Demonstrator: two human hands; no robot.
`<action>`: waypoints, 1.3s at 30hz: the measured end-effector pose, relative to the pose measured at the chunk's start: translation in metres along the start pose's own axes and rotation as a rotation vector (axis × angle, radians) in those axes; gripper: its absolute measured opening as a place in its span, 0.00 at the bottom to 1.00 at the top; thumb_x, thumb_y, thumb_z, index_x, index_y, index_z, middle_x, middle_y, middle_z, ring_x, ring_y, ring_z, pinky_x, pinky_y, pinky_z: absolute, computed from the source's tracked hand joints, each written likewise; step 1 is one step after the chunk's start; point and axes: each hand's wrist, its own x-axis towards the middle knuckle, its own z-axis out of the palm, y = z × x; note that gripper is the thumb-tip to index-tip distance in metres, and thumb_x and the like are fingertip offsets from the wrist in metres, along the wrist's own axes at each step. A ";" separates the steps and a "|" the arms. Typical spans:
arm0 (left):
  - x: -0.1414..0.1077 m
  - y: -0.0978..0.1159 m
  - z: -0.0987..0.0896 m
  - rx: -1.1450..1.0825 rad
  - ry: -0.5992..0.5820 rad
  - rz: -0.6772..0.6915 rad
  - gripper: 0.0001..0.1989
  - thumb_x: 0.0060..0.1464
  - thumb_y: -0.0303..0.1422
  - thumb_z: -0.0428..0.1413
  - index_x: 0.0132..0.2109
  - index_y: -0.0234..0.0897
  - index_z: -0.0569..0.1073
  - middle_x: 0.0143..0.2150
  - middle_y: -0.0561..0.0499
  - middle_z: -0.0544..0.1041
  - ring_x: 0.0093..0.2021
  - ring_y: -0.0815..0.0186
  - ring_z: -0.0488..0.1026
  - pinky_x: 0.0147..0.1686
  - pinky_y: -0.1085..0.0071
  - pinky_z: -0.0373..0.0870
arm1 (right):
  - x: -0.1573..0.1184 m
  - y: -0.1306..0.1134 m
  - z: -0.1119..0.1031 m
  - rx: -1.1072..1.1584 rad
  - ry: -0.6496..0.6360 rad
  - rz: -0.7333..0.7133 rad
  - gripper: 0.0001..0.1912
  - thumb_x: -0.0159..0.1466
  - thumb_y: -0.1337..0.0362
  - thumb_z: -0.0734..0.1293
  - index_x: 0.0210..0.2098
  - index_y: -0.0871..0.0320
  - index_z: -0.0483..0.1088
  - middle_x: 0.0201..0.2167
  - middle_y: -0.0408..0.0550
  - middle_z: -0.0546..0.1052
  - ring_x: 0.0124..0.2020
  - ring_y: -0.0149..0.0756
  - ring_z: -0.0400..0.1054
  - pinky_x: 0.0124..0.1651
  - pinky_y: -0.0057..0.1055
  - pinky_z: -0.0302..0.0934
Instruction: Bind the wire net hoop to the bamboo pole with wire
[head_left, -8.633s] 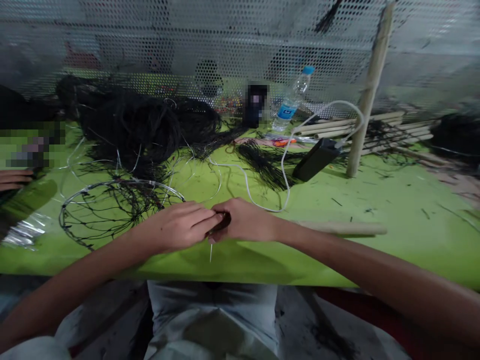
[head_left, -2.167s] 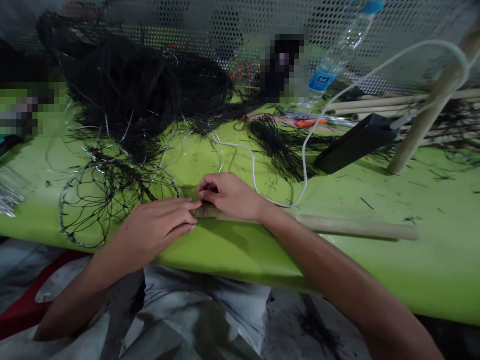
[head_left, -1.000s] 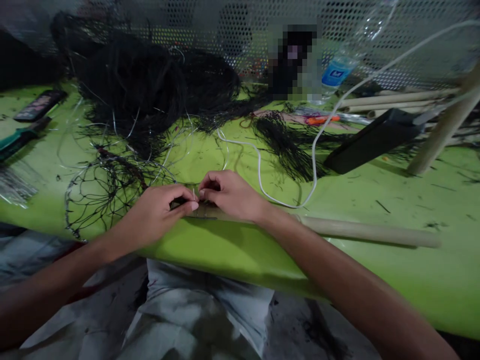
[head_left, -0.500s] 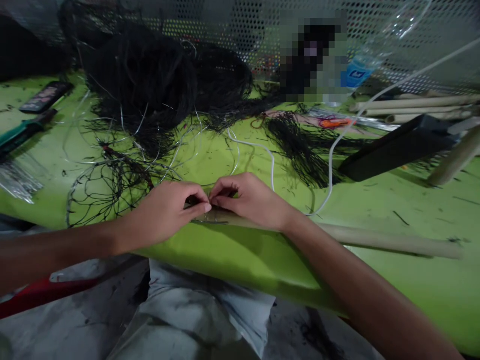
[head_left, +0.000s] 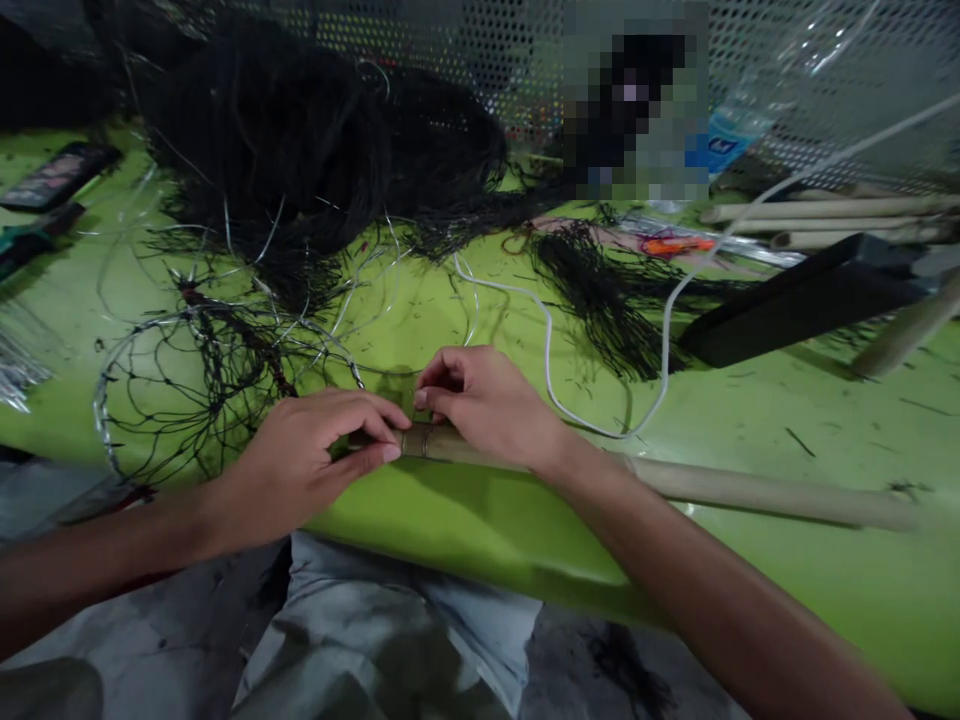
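A pale wooden pole [head_left: 757, 490] lies along the front of the green table, with thin wire [head_left: 426, 440] wound around it near its left end. My left hand [head_left: 311, 455] is closed around that end, thumb in front and fingers over the top. Just above the windings, my right hand [head_left: 487, 405] pinches what looks like the thin wire's end between thumb and forefinger. Left of the pole, a black net [head_left: 217, 370] on a wire hoop [head_left: 101, 400] spreads over the table, partly behind my left hand.
Heaps of black netting [head_left: 277, 130] fill the back. A white cable [head_left: 549, 345] curves past a black box-shaped object [head_left: 802, 305]. More poles [head_left: 825, 210], a plastic bottle [head_left: 739, 130], a phone [head_left: 60, 175] and green-handled pliers [head_left: 30, 240] lie around the table [head_left: 487, 520].
My left hand has moved left and down from the right fingertips onto the pole's end. My right hand stays pinched at nearly the same place. The view has shifted slightly.
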 end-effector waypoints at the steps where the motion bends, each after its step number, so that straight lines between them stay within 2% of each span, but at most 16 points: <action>1: 0.002 0.000 0.000 -0.008 -0.007 -0.008 0.13 0.69 0.41 0.55 0.37 0.41 0.77 0.49 0.55 0.84 0.47 0.65 0.81 0.48 0.69 0.71 | 0.000 0.000 0.000 0.005 0.003 -0.007 0.04 0.61 0.69 0.70 0.35 0.63 0.77 0.32 0.46 0.80 0.30 0.25 0.67 0.34 0.24 0.55; 4: 0.009 -0.002 0.001 -0.046 -0.026 -0.062 0.13 0.68 0.42 0.56 0.38 0.41 0.78 0.45 0.54 0.84 0.45 0.64 0.80 0.44 0.69 0.71 | -0.002 0.000 -0.002 0.031 -0.031 -0.070 0.03 0.63 0.69 0.70 0.36 0.63 0.77 0.31 0.45 0.79 0.30 0.24 0.67 0.35 0.24 0.57; 8: 0.018 -0.001 0.001 -0.042 -0.019 -0.139 0.14 0.66 0.44 0.57 0.38 0.41 0.79 0.34 0.56 0.81 0.33 0.67 0.76 0.32 0.71 0.65 | -0.007 -0.003 -0.005 0.047 -0.097 -0.188 0.04 0.64 0.71 0.69 0.35 0.62 0.78 0.33 0.41 0.80 0.31 0.23 0.70 0.38 0.22 0.59; 11: 0.021 0.001 0.001 -0.056 -0.033 -0.188 0.13 0.66 0.43 0.57 0.38 0.41 0.80 0.30 0.58 0.79 0.29 0.69 0.71 0.28 0.71 0.60 | -0.011 -0.005 -0.007 0.033 -0.093 -0.218 0.05 0.64 0.72 0.69 0.34 0.61 0.79 0.31 0.40 0.80 0.31 0.22 0.70 0.37 0.22 0.59; 14: 0.022 0.001 0.002 -0.090 -0.045 -0.205 0.12 0.65 0.42 0.58 0.38 0.41 0.81 0.30 0.58 0.80 0.29 0.68 0.72 0.29 0.72 0.61 | -0.013 -0.003 -0.012 -0.052 -0.124 -0.288 0.06 0.66 0.70 0.69 0.36 0.58 0.80 0.31 0.39 0.80 0.30 0.23 0.69 0.37 0.23 0.57; 16: 0.024 0.000 0.003 -0.118 -0.044 -0.203 0.10 0.63 0.41 0.60 0.39 0.40 0.81 0.33 0.57 0.82 0.32 0.67 0.75 0.31 0.71 0.64 | -0.012 -0.002 -0.018 -0.181 -0.148 -0.438 0.07 0.68 0.69 0.68 0.38 0.57 0.80 0.33 0.42 0.80 0.33 0.25 0.70 0.40 0.25 0.58; 20: 0.030 -0.004 0.004 -0.245 -0.029 -0.220 0.10 0.59 0.40 0.65 0.41 0.38 0.81 0.37 0.54 0.85 0.36 0.64 0.80 0.37 0.71 0.71 | 0.000 -0.002 -0.033 -0.339 -0.160 -0.748 0.11 0.72 0.64 0.65 0.39 0.54 0.81 0.50 0.48 0.77 0.49 0.31 0.71 0.50 0.27 0.61; 22: 0.033 -0.006 0.002 -0.295 -0.060 -0.224 0.09 0.58 0.39 0.65 0.41 0.37 0.82 0.37 0.53 0.85 0.38 0.63 0.81 0.38 0.71 0.72 | 0.008 -0.005 -0.039 -0.358 -0.244 -0.823 0.13 0.73 0.64 0.63 0.40 0.54 0.81 0.55 0.47 0.76 0.54 0.31 0.71 0.55 0.29 0.61; 24: 0.036 -0.008 0.000 -0.307 -0.106 -0.228 0.09 0.58 0.38 0.65 0.41 0.38 0.84 0.38 0.54 0.86 0.38 0.62 0.82 0.38 0.71 0.72 | 0.015 -0.009 -0.044 -0.397 -0.335 -0.869 0.13 0.74 0.66 0.62 0.41 0.54 0.80 0.56 0.46 0.77 0.55 0.32 0.71 0.57 0.30 0.61; 26: 0.038 -0.010 0.000 -0.320 -0.116 -0.240 0.09 0.57 0.39 0.66 0.40 0.38 0.84 0.37 0.54 0.86 0.37 0.63 0.81 0.36 0.71 0.71 | 0.020 -0.013 -0.047 -0.453 -0.369 -0.900 0.13 0.73 0.66 0.63 0.41 0.53 0.81 0.54 0.45 0.78 0.52 0.31 0.72 0.55 0.30 0.62; 31: 0.036 -0.015 0.003 -0.353 -0.002 -0.292 0.16 0.49 0.44 0.71 0.32 0.36 0.79 0.29 0.56 0.82 0.30 0.68 0.75 0.28 0.73 0.64 | 0.029 -0.008 -0.046 -0.421 -0.381 -0.994 0.10 0.73 0.64 0.65 0.41 0.56 0.79 0.44 0.45 0.81 0.46 0.29 0.72 0.50 0.28 0.62; 35: 0.034 -0.017 0.006 -0.383 0.007 -0.316 0.19 0.48 0.45 0.71 0.30 0.36 0.76 0.30 0.56 0.81 0.30 0.69 0.73 0.28 0.74 0.63 | 0.033 0.000 -0.044 -0.344 -0.405 -0.983 0.08 0.73 0.65 0.66 0.42 0.56 0.78 0.41 0.44 0.81 0.42 0.25 0.73 0.47 0.26 0.62; 39: 0.033 -0.019 0.002 -0.357 -0.008 -0.297 0.20 0.49 0.46 0.71 0.29 0.36 0.73 0.30 0.57 0.80 0.29 0.70 0.72 0.28 0.74 0.62 | 0.034 0.003 -0.042 -0.315 -0.387 -0.975 0.08 0.73 0.64 0.66 0.43 0.56 0.79 0.39 0.43 0.81 0.39 0.24 0.73 0.45 0.25 0.61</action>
